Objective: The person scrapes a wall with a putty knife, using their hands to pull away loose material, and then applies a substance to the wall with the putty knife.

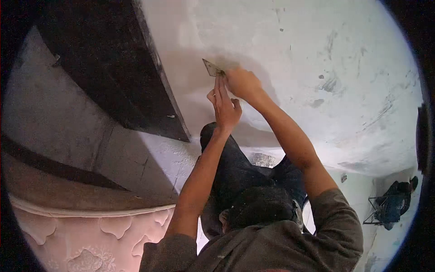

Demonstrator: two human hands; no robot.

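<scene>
My right hand [244, 83] is closed around the handle end of a putty knife [211, 68], whose flat, roughly triangular blade points left near the pale wall [290, 59]. The handle itself is hidden by my fingers. Just below the blade, my left hand [224, 106] is raised with its fingers pointing up; the fingertips meet the base of the blade beside my right hand. Some fingers of the left hand are stretched out and others bent, with the thumb apart.
A dark door or panel [104, 59] stands at the left. Below it lies a pink quilted mattress [81, 235]. Dark smudges mark the wall at the right. A folding chair with dark clothing [393, 205] is at the far right.
</scene>
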